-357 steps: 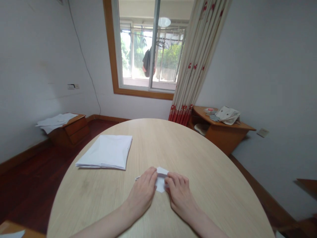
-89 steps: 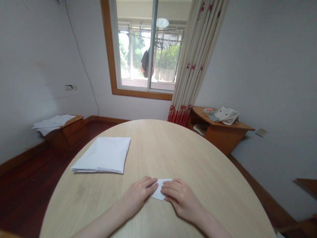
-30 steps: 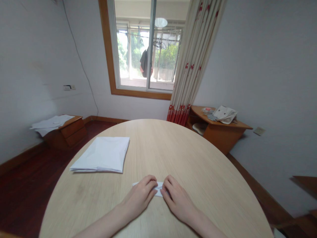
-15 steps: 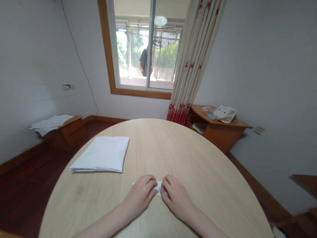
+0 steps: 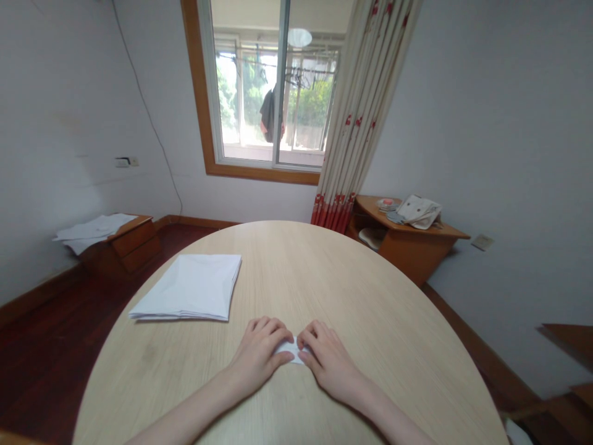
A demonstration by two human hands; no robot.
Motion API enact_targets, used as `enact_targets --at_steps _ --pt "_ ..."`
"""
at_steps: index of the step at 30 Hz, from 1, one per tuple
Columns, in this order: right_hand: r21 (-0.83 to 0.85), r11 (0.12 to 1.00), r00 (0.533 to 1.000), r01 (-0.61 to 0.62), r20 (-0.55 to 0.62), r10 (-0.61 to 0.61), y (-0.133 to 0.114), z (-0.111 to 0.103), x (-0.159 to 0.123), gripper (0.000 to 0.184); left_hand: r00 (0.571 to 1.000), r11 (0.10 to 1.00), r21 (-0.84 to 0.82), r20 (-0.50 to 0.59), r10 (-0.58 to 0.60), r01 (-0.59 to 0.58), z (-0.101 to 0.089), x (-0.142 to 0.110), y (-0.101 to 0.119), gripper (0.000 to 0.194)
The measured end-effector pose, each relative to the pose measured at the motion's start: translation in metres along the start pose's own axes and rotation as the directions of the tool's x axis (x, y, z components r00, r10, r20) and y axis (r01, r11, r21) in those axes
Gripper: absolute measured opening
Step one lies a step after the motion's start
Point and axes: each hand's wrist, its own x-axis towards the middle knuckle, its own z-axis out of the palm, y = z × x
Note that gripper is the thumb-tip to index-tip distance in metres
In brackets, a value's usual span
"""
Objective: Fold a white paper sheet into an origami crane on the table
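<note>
A small folded piece of white paper (image 5: 290, 351) lies on the round wooden table (image 5: 352, 296), near its front middle. My left hand (image 5: 262, 347) has its thumb and fingers curled over the left part of the paper. From the other side, my right hand (image 5: 327, 355) pinches the paper's right end between thumb and fingers. Only the strip between the two hands shows; the ends are covered. Farther off to the left rests a stack of white paper sheets (image 5: 194, 287), touched by neither hand.
At the back right stands a wooden corner cabinet (image 5: 412, 247) with a cloth bag (image 5: 419, 211) on top. A low wooden drawer unit (image 5: 136, 244) bearing papers stands at the left. Behind the table are a window (image 5: 250, 111) and a curtain (image 5: 356, 123).
My left hand has shifted slightly left and its fingers have spread a little over the paper. My right hand has moved slightly, still on the right end.
</note>
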Motion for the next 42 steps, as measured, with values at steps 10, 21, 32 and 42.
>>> enact_targets --at_steps 10,21,32,42 --pt "0.120 0.992 0.999 -0.024 0.047 0.018 0.009 -0.005 0.000 0.018 0.996 0.998 -0.062 0.091 -0.001 0.006 -0.008 0.003 -0.013 0.023" --pt "0.133 0.988 0.992 -0.076 0.113 0.061 0.019 -0.017 0.000 0.022 0.977 0.993 -0.115 0.211 0.017 0.007 -0.021 0.005 -0.020 0.030" --pt "0.122 0.990 0.992 -0.065 0.112 0.052 0.023 -0.021 0.000 0.022 0.985 0.995 -0.071 0.153 0.077 -0.067 -0.023 -0.001 -0.012 0.032" --pt "0.096 0.995 0.996 -0.012 0.085 0.004 0.024 -0.018 -0.001 0.019 0.969 0.970 0.024 0.036 0.243 -0.244 0.001 -0.007 -0.008 0.022"
